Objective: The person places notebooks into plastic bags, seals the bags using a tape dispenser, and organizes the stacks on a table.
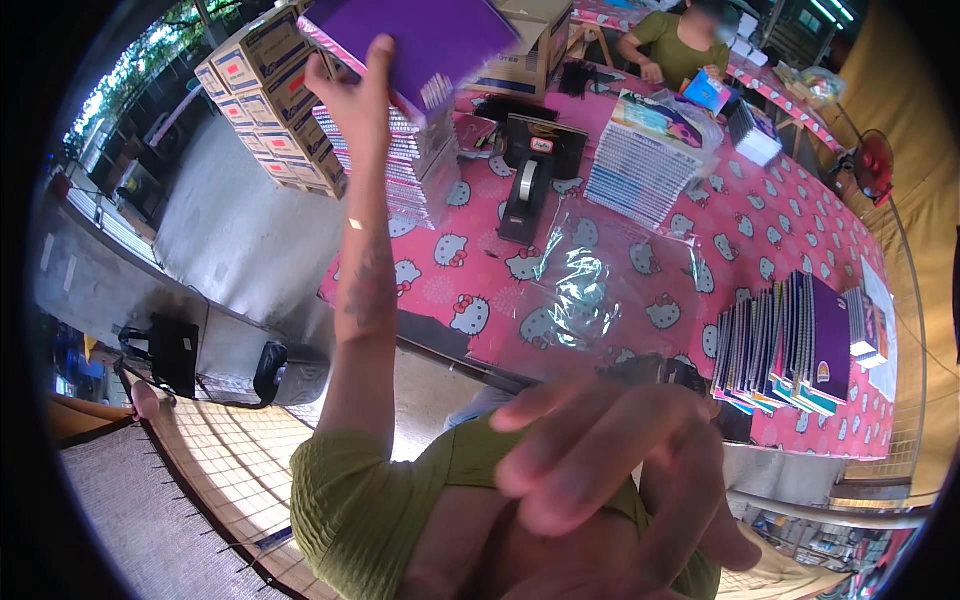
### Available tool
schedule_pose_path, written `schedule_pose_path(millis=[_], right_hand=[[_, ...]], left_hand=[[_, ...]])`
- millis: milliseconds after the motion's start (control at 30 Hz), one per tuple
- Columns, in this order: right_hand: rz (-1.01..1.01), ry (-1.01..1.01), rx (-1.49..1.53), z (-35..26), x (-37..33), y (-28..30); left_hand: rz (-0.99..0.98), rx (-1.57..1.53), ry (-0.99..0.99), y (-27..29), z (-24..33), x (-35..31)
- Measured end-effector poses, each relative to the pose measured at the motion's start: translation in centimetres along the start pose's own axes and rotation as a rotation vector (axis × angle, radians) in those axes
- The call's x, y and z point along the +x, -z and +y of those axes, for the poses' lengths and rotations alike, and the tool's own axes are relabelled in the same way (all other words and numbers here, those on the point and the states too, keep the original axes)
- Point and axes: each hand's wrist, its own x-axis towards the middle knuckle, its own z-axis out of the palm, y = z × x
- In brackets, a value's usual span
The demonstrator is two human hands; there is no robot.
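Note:
My left hand [355,95] reaches far out to the upper left, gripping the near corner of purple-covered notebooks [430,45]. Its thumb lies on the cover and its fingers curl beneath the edge. Directly below stands a tall stack of spiral notebooks [425,180]; I cannot tell whether the purple ones rest on it. Close to the camera, my right hand [620,470] is raised and blurred, its bent fingers apart, with nothing seen in them. Clear plastic wrapping [585,290] lies on the table between the hands, beside a black tape dispenser [527,190].
The table has a pink patterned cover [465,310]. Another spiral notebook stack [645,160] stands past the plastic, and a leaning row of notebooks [785,340] at right. Cartons [270,100] are piled at far left. A co-worker [685,45] sits across, near a red fan [875,165].

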Motion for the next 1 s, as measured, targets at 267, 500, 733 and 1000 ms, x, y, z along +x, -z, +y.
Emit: schedule_pose_path(millis=[267, 500, 733, 1000], right_hand=[[-0.194, 0.272, 0.503, 2.7, 1.1, -3.6], [-0.442, 0.060, 0.255, -2.3, -1.5, 2.4], [-0.193, 0.247, -0.498, -11.0, -6.3, 8.0], [1.084, -0.680, -1.886, -35.6, -20.4, 34.4]], left_hand=[[0.256, 0.886, 0.246, -1.6, -10.6, 4.8], [0.257, 0.931, -0.487, 2.1, -16.9, 9.6], [0.626, 0.650, -0.361, -6.9, -12.3, 1.6], [-1.427, -0.425, -0.459, -20.5, 15.3, -41.4]])
